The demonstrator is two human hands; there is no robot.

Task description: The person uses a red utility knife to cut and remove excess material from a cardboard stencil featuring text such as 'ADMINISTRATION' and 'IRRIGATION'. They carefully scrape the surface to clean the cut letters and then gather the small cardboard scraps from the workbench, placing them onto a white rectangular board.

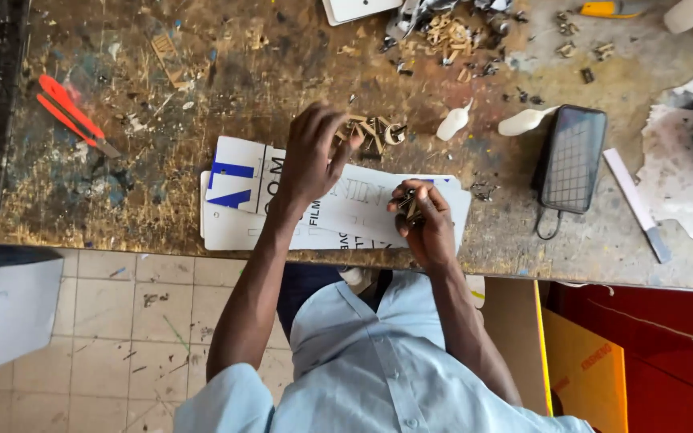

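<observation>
you are reaching your left hand [310, 156] forward, fingers spread and touching the small pile of cut-out wooden letters [374, 132] lying just beyond the white printed sign board [242, 200] on the scarred workbench [162, 96]. your right hand [423, 216] is sitting nearer you, over the board, clenching a few dark letter pieces [407, 205]. the pile is lying ahead and slightly right of the left hand, which is the closer one.
</observation>
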